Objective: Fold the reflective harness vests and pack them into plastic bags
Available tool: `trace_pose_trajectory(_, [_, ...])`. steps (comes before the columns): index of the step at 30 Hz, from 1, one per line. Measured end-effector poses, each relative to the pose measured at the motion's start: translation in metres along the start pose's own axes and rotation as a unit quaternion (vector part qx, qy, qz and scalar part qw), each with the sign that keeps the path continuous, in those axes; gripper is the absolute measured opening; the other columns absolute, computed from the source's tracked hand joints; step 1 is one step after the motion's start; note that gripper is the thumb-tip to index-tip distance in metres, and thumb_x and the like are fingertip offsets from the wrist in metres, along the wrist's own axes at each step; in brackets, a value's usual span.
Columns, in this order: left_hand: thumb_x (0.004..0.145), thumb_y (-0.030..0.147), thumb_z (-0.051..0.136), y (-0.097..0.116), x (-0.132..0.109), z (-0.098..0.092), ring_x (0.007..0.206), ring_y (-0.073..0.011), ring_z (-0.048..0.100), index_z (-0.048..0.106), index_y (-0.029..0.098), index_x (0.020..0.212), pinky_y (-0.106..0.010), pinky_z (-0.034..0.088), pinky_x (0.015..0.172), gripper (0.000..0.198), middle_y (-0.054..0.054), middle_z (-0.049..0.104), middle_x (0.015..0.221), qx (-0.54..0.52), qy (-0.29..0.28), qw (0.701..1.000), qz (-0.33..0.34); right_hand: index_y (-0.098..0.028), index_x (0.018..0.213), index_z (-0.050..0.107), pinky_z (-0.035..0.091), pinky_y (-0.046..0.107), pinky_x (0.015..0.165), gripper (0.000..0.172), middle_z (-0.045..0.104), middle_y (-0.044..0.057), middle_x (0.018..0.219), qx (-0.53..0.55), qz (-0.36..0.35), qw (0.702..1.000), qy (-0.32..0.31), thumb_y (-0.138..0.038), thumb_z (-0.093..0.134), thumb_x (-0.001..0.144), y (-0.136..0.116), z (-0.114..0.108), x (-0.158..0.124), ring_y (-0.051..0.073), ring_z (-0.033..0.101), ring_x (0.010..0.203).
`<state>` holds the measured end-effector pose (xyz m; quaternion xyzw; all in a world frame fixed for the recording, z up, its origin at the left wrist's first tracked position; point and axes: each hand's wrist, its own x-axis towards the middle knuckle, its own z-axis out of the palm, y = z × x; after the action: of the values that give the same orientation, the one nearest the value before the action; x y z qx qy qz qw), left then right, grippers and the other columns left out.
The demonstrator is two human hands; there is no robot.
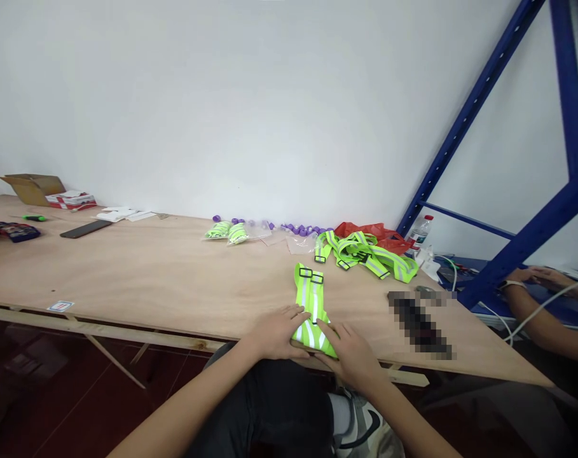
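Observation:
A neon yellow-green reflective strap harness lies partly folded at the front edge of the table, its two black buckles pointing away from me. My left hand grips the folded bundle from the left, fingers over the top. From the right, my right hand holds the same bundle, its thumb side near the table edge. The underside of the fold is hidden by my hands. Beyond it lies a loose pile of similar reflective straps with black buckles.
Two bagged strap bundles, clear plastic bags, purple rolls and a red plastic bag line the wall. A pixelated dark object lies right. A blue metal frame rises beside another person's arm. Far left stands a cardboard box.

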<state>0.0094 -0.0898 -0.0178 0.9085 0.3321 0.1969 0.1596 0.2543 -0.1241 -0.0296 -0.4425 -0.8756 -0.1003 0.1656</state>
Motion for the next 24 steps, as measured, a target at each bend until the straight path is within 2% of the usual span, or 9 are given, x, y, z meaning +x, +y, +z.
trace_pose_trajectory(4, [0.08,0.046,0.076,0.005,0.007,0.003,0.134,-0.0331,0.048,0.043,0.02,0.145,-0.042,0.041,0.109,0.077,-0.016,0.053,0.142,-0.007,-0.008,1.0,0.01,-0.019,0.134,0.057,0.051,0.04,0.078,0.05,0.07,0.013,0.107,-0.017,0.001,1.0,0.007,-0.034,0.067,0.088,0.0,-0.003,-0.009,0.029,0.064,0.094])
trace_pose_trajectory(7, [0.085,0.043,0.071,0.012,0.0,0.003,0.122,-0.0309,0.057,0.043,0.021,0.138,-0.039,0.046,0.099,0.063,-0.014,0.058,0.134,-0.027,-0.001,0.999,-0.026,-0.018,0.135,0.055,0.051,0.038,0.078,0.049,0.071,0.012,0.107,0.007,0.0,1.0,-0.003,-0.028,0.066,0.088,0.001,-0.007,-0.01,0.028,0.065,0.093])
trace_pose_trajectory(10, [0.089,0.046,0.067,0.017,-0.009,0.004,0.111,-0.0304,0.062,0.042,0.02,0.132,-0.036,0.048,0.091,0.056,-0.015,0.061,0.128,-0.042,0.009,0.996,-0.077,-0.017,0.127,0.058,0.05,0.037,0.078,0.04,0.072,0.012,0.104,0.041,0.017,0.999,-0.004,-0.03,0.065,0.09,0.004,-0.01,-0.008,0.027,0.066,0.093])
trace_pose_trajectory(14, [0.09,0.053,0.063,0.015,-0.01,0.003,0.109,-0.0302,0.064,0.046,0.021,0.123,-0.035,0.048,0.087,0.049,-0.013,0.066,0.121,-0.05,0.012,0.994,-0.101,-0.02,0.113,0.064,0.05,0.036,0.078,0.029,0.073,0.01,0.1,0.108,0.04,0.993,-0.009,-0.039,0.066,0.09,0.011,-0.011,0.001,0.028,0.066,0.092])
trace_pose_trajectory(18, [0.093,0.059,0.056,0.013,-0.003,-0.001,0.102,-0.0288,0.067,0.05,0.022,0.115,-0.033,0.048,0.082,0.044,-0.01,0.07,0.112,-0.043,0.015,0.991,-0.125,-0.022,0.093,0.063,0.049,0.033,0.076,0.025,0.071,0.006,0.092,0.251,0.09,0.964,0.019,-0.047,0.06,0.092,0.012,-0.01,0.018,0.024,0.065,0.086])
trace_pose_trajectory(21, [0.095,0.061,0.051,0.016,0.001,-0.003,0.1,-0.029,0.068,0.052,0.022,0.114,-0.032,0.047,0.078,0.043,-0.01,0.071,0.109,-0.028,0.022,0.989,-0.144,-0.022,0.079,0.059,0.049,0.031,0.073,0.035,0.066,0.004,0.08,0.334,0.124,0.933,0.056,-0.049,0.046,0.097,0.008,-0.006,0.031,0.021,0.062,0.078])
trace_pose_trajectory(24, [0.096,0.061,0.048,0.019,0.004,-0.005,0.094,-0.0295,0.069,0.053,0.021,0.111,-0.031,0.046,0.073,0.043,-0.011,0.072,0.105,-0.008,0.022,0.985,-0.172,-0.021,0.075,0.058,0.047,0.029,0.068,0.041,0.063,0.003,0.075,0.364,0.152,0.915,0.084,-0.05,0.04,0.098,0.003,-0.001,0.042,0.02,0.059,0.072])
